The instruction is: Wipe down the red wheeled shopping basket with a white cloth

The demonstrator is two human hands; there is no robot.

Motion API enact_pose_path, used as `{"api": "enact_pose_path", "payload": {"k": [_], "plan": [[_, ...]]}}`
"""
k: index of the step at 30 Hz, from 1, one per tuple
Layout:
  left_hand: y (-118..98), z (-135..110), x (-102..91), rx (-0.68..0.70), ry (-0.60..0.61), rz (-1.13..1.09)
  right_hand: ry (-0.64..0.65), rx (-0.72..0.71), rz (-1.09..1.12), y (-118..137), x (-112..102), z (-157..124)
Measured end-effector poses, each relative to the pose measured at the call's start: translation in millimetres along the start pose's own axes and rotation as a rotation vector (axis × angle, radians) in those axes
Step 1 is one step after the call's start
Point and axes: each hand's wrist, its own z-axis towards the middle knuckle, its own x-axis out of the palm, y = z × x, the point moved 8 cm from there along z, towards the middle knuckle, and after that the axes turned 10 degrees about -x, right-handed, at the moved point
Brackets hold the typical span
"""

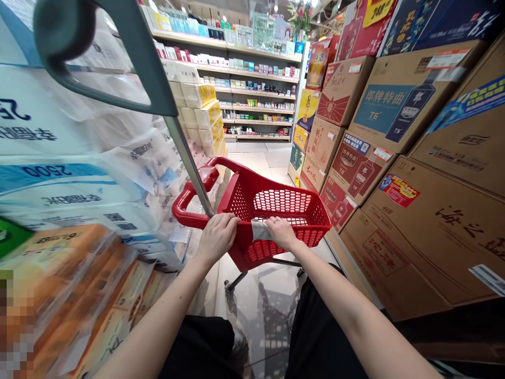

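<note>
L hand (pixel 216 238) & R hand (pixel 281 232) curled, gripping near rim of red wheeled shopping basket (pixel 236 202), grey cloth (pixel 260 230) btwn them; liquor cartons (pixel 410 105) on R, tissue packs (pixel 71 173) on L.

The person wears plain black clothing (pixel 199 350) with no markings showing, and a dark shoe (pixel 238 342) shows just beside it. Both forearms (pixel 158 316) are bare, as are the left hand (pixel 216 239) and right hand (pixel 281 233).

Shop aisle (pixel 252 158) — stacked liquor cartons (pixel 430 158), plastic-wrapped tissue packs (pixel 59 173), shelves of boxed goods (pixel 260 79) ahead, glossy tiled floor (pixel 252 310)
</note>
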Motion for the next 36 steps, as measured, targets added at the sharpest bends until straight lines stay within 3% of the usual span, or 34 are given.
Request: {"api": "enact_pose_path", "payload": {"k": [3,9,16,24,27,31,36], "plan": [[11.3,-8.1,-8.2,-0.028,-0.074,0.003,0.011,0.009,-0.005,-5.4,-1.8,-3.1],[49.2,-6.1,-22.8,-0.260,-0.272,-0.061,0.027,0.028,0.011,-16.1,-7.0,-8.6],[54.1,-0.3,-15.8,-0.359,-0.291,-0.146,0.039,0.088,-0.021,-18.4,-9.9,-9.4],[64.0,2.6,-14.6,-0.380,-0.235,-0.164,-0.099,0.120,-0.008,31.4,-14.8,26.1],[62.7,4.6,-16.7,-0.355,-0.199,-0.160,-0.115,0.096,0.005,37.5,-16.8,29.6],[55.8,6.3,-16.2,-0.297,-0.136,-0.117,-0.094,-0.006,-0.011,25.2,-14.7,14.8],[49.7,5.5,-11.3,-0.296,-0.131,0.007,-0.037,0.083,-0.058,-14.7,-6.7,-16.4]]}}
